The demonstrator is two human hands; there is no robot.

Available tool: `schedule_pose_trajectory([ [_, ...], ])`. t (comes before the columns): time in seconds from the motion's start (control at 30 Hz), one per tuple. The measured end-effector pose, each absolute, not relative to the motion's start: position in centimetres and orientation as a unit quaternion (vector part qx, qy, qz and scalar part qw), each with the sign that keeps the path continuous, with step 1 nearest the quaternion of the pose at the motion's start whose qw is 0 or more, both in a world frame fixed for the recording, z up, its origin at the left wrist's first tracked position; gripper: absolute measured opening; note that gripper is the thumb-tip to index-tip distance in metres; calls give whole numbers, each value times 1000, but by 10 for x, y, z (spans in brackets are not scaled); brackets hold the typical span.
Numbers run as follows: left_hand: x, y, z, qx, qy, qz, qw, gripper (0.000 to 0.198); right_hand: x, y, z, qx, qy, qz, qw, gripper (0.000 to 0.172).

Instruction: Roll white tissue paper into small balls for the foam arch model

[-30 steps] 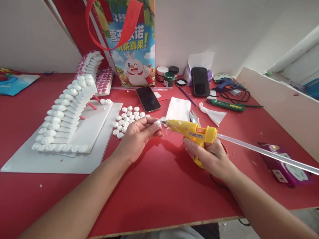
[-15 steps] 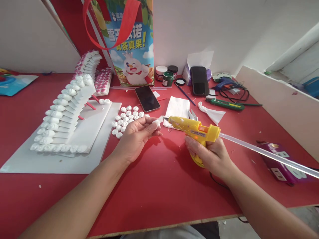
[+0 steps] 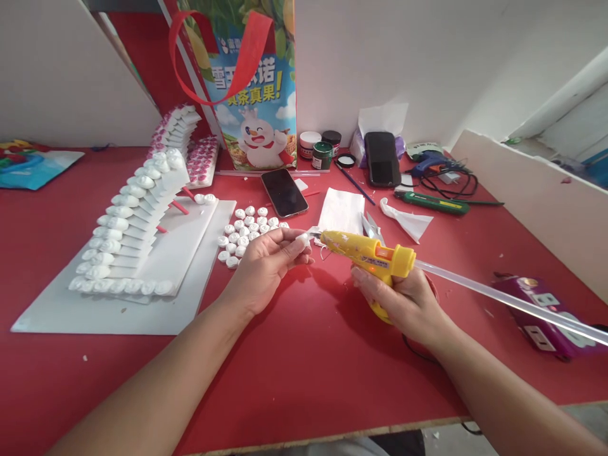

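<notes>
My left hand (image 3: 266, 263) pinches a small white paper rosette (image 3: 303, 238) between thumb and fingers. My right hand (image 3: 403, 301) is wrapped round the handle of a yellow hot glue gun (image 3: 361, 250), its orange light lit. The gun's metal nozzle points left and meets the rosette or sits right at it; I cannot tell which. A long clear glue stick (image 3: 503, 297) juts from the gun's back. Several finished white rosettes (image 3: 244, 232) lie in a cluster just beyond my left hand. To the left stands a white stepped, arched piece (image 3: 137, 231) edged with rosettes.
A white board (image 3: 142, 322) lies under the arched piece. Behind are a phone (image 3: 284, 193), folded white tissue (image 3: 342, 212), scissors (image 3: 372, 228), paint jars (image 3: 323, 154), a green cutter (image 3: 432, 202) and a printed bag (image 3: 256, 95). A purple power strip (image 3: 541, 316) lies at the right.
The view has shifted slightly, so everything sits a little further right and lower. The loose paper end at the rosette looks shorter, with the nozzle still beside it. Both hands keep their hold.
</notes>
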State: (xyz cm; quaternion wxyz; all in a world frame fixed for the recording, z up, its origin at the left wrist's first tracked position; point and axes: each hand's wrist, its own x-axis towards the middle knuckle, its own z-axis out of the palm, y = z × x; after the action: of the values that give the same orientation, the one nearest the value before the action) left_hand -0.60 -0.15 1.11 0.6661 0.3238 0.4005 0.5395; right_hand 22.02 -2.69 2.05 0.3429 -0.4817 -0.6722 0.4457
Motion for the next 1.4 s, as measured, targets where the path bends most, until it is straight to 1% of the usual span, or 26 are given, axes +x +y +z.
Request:
schedule_pose_trajectory([
  [0.3, -6, -2, 11, 326, 402, 523, 678, 34, 219, -28, 21, -483, -663, 456, 345, 44],
  [0.63, -7, -1, 12, 314, 395, 541, 673, 33, 220, -28, 21, -501, -648, 450, 356, 45],
  [0.87, -7, -1, 10, 324, 397, 543, 665, 29, 216, -29, 25, -481, -687, 432, 333, 43],
  [1.03, -5, -2, 13, 325, 399, 543, 663, 28, 214, -30, 28, -493, -687, 423, 324, 44],
  [1.2, -6, -2, 13, 309, 400, 544, 670, 29, 217, -29, 25, -505, -686, 412, 323, 48],
  [1.3, -7, -2, 12, 307, 398, 546, 670, 29, 219, -29, 22, -509, -676, 417, 332, 49],
  [1.4, -7, -1, 11, 313, 397, 548, 666, 29, 220, -30, 22, -492, -670, 434, 347, 46],
])
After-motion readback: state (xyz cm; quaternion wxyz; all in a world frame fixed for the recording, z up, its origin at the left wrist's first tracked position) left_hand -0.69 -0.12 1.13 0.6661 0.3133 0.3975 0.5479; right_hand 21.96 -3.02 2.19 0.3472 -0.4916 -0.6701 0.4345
